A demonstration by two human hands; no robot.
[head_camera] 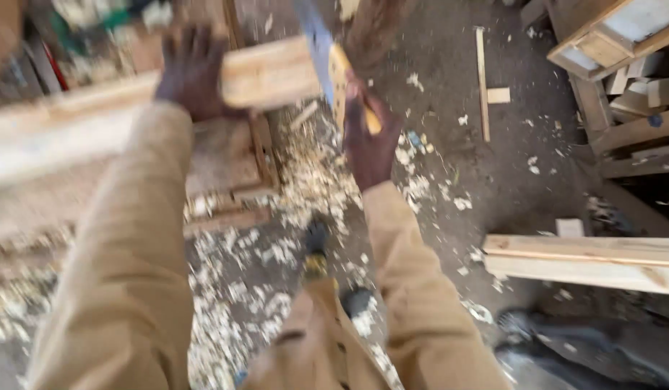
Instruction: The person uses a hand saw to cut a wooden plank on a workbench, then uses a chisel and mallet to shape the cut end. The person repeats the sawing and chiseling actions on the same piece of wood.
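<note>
My left hand [192,70] presses flat, fingers spread, on a pale wooden plank [269,72] that lies across a workbench at the upper left. My right hand [368,141] grips the yellow handle of a hand saw [326,50]. The saw's grey blade stands at the plank's right end, just beside the cut edge. Both arms wear tan sleeves. The picture is blurred by motion.
Wood shavings [305,188] cover the dirt floor below the bench. My shoe [316,245] stands among them. A stack of planks [587,260] lies at the right, more timber and a wooden frame [609,43] at the upper right. A thin strip [482,79] lies on the floor.
</note>
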